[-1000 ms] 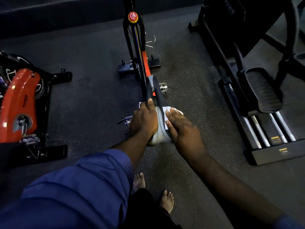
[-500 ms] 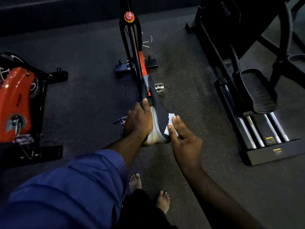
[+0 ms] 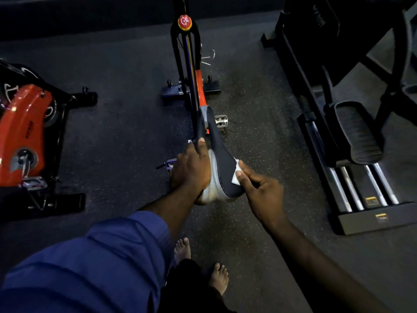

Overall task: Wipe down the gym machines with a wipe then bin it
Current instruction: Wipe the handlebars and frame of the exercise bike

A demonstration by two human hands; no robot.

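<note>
Dark speckled floor (image 3: 126,136) under everything. Along its right edge: big black stepper/elliptical (image 3: 358,132), well apart from the work. At its left edge: red spin bike (image 3: 24,123), also apart. Mid-floor: centre spin bike (image 3: 188,71); at its near end the saddle (image 3: 222,175), long axis running away from the person, nose far, wide rear near. L hand (image 3: 191,170): fingers curled round saddle's left flank, thumb up along the nose, bracing. R hand (image 3: 261,190): thumb + forefinger pinching white wipe (image 3: 236,175) against saddle's right flank, other fingers loosely curled. Wipe right at R fingertips, so R nearer; next stroke prob. along that axis. In the way: L hand covering left flank. No bin in view. Small stuff: pedal (image 3: 221,120) just right of frame, red knob (image 3: 185,21) at far end.
</note>
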